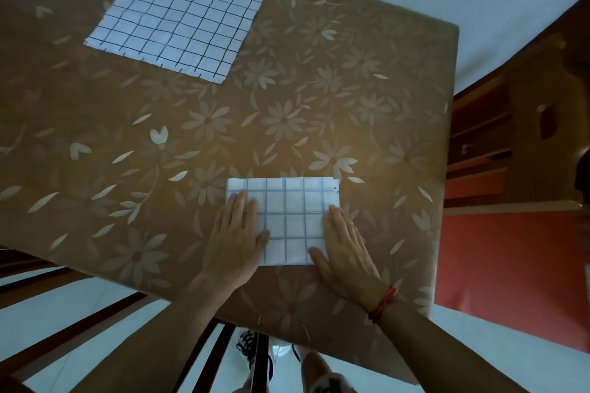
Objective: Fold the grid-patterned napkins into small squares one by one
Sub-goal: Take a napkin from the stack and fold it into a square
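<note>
A folded white napkin with a dark grid (289,217) lies near the table's front edge as a rough rectangle. My left hand (234,239) lies flat on its left side, fingers straight and pointing away from me. On the napkin's right edge and lower right corner my right hand (346,249) presses flat, a red string around its wrist. A second grid-patterned napkin (182,9) lies spread out unfolded at the far left of the table.
The table wears a brown cloth with pale flowers (287,112). Its right edge drops off beside a wooden cabinet (510,124) and red floor. Dark chair slats (95,322) and my shoes (255,351) show below the front edge.
</note>
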